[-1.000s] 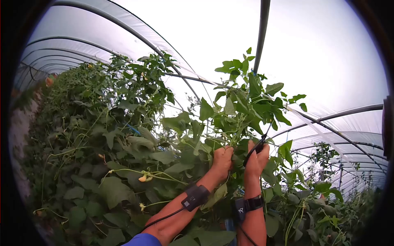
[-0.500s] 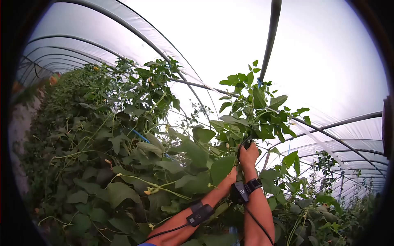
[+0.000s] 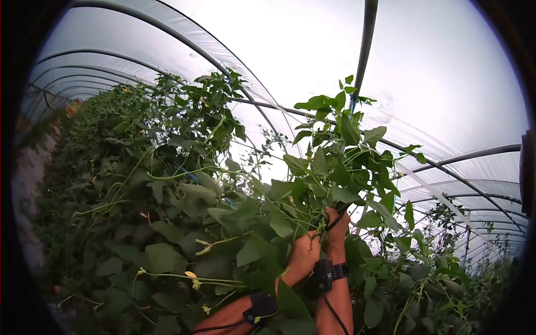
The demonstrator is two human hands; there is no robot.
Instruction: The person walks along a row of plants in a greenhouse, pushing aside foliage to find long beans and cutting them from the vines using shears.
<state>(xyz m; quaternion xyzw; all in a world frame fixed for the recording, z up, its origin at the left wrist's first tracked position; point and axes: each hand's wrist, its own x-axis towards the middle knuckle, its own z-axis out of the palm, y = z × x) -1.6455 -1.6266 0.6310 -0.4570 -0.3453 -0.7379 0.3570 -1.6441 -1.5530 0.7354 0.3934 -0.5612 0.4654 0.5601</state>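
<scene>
My left hand [image 3: 305,252] is closed beside a bundle of leafy climbing bean vines [image 3: 315,184]; what its fingers hold is hidden. Just to its right and slightly higher, my right hand [image 3: 337,229] is closed around a thin dark cord [image 3: 337,218] that curves across the stems. Broad green leaves hang above and in front of both hands. A dark strap with a small box [image 3: 324,275] is on my right wrist, and another dark band [image 3: 262,305] circles my left forearm. A large leaf partly covers the left forearm.
Dense bean foliage [image 3: 167,257] fills the left, with long pods and yellow flowers [image 3: 191,274]. Metal hoops [image 3: 365,50] carry the translucent plastic cover [image 3: 446,72] overhead. A pale path [image 3: 34,190] runs along the far left. More vines [image 3: 446,279] stand at the right.
Both hands have come lower, and the left has turned so its back shows as a fist close to the right. The vine leaves around them have shifted, and the dark cord stretches more diagonally.
</scene>
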